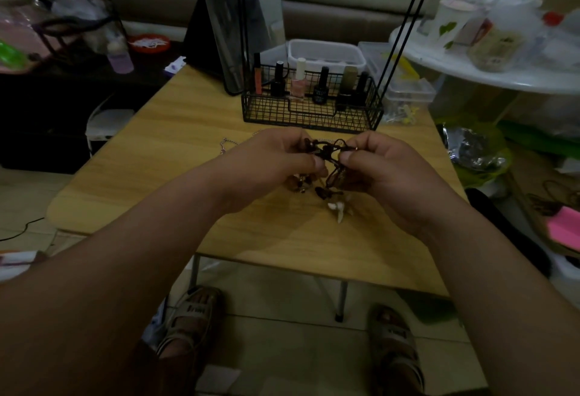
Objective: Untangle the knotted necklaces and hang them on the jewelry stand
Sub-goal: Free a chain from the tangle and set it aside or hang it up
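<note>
Centrally, I see the left hand [276,160] and right hand [381,169] each pinching dark, knotted, beaded cord necklaces [330,157] above a wood-grain table [169,157].

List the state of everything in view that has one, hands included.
dark cord necklaces: knotted, held over the table
left hand: pinches the tangle
right hand: pinches the tangle
silver chain: lying on the table, partly hidden by the left hand
nail polish bottles: upright in the wire basket
clear box: lid on
</note>
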`<state>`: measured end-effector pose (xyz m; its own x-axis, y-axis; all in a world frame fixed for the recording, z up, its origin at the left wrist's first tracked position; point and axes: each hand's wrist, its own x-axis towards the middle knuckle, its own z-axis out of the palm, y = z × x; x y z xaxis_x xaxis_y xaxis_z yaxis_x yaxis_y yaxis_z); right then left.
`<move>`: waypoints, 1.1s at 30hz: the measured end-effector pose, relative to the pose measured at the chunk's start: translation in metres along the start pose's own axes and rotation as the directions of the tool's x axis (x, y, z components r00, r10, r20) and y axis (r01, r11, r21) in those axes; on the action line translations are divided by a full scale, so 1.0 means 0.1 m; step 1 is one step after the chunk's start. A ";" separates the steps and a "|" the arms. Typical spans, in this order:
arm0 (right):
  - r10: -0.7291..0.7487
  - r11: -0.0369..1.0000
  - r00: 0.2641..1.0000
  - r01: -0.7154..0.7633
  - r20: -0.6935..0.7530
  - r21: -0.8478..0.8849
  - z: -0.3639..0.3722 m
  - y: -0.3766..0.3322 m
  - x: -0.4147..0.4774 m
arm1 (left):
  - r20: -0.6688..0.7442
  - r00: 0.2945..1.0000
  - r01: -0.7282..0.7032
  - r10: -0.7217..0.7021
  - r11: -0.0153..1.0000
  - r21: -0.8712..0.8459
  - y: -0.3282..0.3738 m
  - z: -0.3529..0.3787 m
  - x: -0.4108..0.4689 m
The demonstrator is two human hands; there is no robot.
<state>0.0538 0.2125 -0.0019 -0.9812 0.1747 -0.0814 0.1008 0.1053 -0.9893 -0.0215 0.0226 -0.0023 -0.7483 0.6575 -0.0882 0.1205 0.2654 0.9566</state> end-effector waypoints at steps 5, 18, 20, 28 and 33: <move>0.015 0.993 1.000 -0.012 -0.022 0.121 0.00 -0.02 -0.01 | 0.053 0.999 0.006 -0.003 0.999 -0.043 0.01 -0.01 -0.01; 0.127 0.990 0.992 -0.125 -0.017 0.071 -0.05 -0.06 -0.05 | 0.052 0.996 0.070 -0.069 0.997 -0.023 0.05 -0.11 -0.06; 0.142 0.990 0.990 -0.142 -0.004 -0.017 -0.05 -0.07 -0.06 | 0.028 0.998 0.066 -0.065 0.996 -0.056 0.05 -0.14 -0.05; 0.148 0.941 0.989 -0.142 -0.005 -0.307 -0.03 -0.09 -0.10 | -0.026 0.998 0.056 -0.058 0.997 -0.059 0.03 -0.15 -0.04; 0.112 0.899 0.990 -0.067 0.080 -0.432 -0.06 -0.07 -0.12 | -0.103 0.994 0.018 -0.029 0.994 -0.107 0.02 -0.17 -0.04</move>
<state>0.0660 0.2154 0.0072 -0.9737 0.1067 -0.2015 0.2276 0.5057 -0.8321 -0.0292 0.0088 0.0050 -0.8148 0.5731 -0.0868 0.0364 0.2001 0.9791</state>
